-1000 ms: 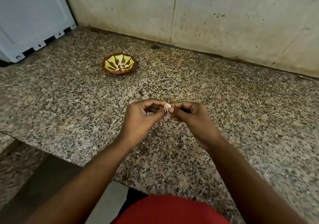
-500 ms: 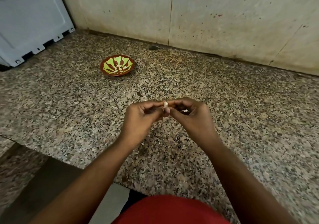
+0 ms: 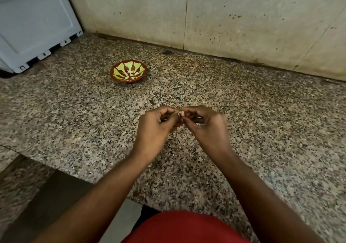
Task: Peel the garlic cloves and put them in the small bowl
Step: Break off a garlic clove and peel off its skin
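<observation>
two hands pinching one garlic clove above a speckled granite counter

nearest the camera is a red garment [image 3: 187,227], and both bare forearms reach forward from it over the granite counter [image 3: 271,130]. the left hand [image 3: 157,128] and the right hand [image 3: 207,124] meet fingertip to fingertip, fingers curled, both pinching a small pale garlic clove [image 3: 182,114] held above the stone; how much skin is left on it cannot be told. farther back and to the left, well apart from the hands, the small bowl [image 3: 114,70], brown with a green pattern, sits on the counter with several pale cloves [image 3: 132,74] inside. beyond it stand a grey plastic crate [image 3: 33,27] and the stained wall [image 3: 243,18].
</observation>
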